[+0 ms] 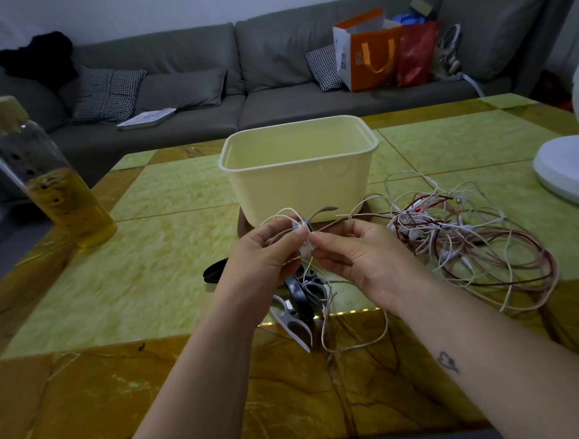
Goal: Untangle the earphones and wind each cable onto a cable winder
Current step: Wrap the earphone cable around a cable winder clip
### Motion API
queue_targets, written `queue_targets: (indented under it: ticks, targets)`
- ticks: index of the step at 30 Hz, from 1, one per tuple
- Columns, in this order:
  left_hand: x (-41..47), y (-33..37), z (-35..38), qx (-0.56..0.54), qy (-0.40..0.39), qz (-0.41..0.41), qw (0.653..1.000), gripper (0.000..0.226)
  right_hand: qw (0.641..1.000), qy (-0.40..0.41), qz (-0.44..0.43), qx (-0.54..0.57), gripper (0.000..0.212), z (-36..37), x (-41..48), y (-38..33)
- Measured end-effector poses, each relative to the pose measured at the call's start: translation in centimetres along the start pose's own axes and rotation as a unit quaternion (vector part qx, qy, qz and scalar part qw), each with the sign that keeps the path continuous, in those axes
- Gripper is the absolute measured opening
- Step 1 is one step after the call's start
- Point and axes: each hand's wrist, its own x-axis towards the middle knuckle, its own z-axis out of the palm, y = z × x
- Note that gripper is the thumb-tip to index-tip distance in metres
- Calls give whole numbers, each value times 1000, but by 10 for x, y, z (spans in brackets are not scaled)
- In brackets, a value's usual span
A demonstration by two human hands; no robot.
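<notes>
Held item: white earphone end (305, 248), raised above the tabletop (150, 258), between your 2 hands.
Left hand (263, 253): fingers curled round the cable and a grey winder (318, 215).
Right hand (359, 256): fingers pinch the earphone end.
Key relation: 1 strand runs right toward the tangle (464, 231); your right hand is nearer it.
Spare winders (301, 301): on the tabletop, just below your hands.

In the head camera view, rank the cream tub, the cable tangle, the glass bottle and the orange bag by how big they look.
1. The cable tangle and the cream tub: too alike to rank.
2. The glass bottle, enlarged by nearness.
3. The orange bag, farthest away.
</notes>
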Motion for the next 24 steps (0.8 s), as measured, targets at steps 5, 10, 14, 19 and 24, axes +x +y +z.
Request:
queue_targets:
  ticks: [5,10,14,19,24]
  targets:
    - [0,0,0,6,-3,12,1000,31,1000,10,6,5,26,-2,-1,-2]
    - [2,-1,0,28,-2,29,999,33,1000,-9,20,20,22,-2,-1,-3]
    - [2,0,2,-45,31,23,998,13,1000,-20,6,18,26,0,-2,-4]
    - [0,1,6,-101,63,2,993,6,999,-46,8,19,16,6,-7,3]
    - [-2,-2,14,-103,69,3,992,8,998,-35,17,59,9,7,-6,3]
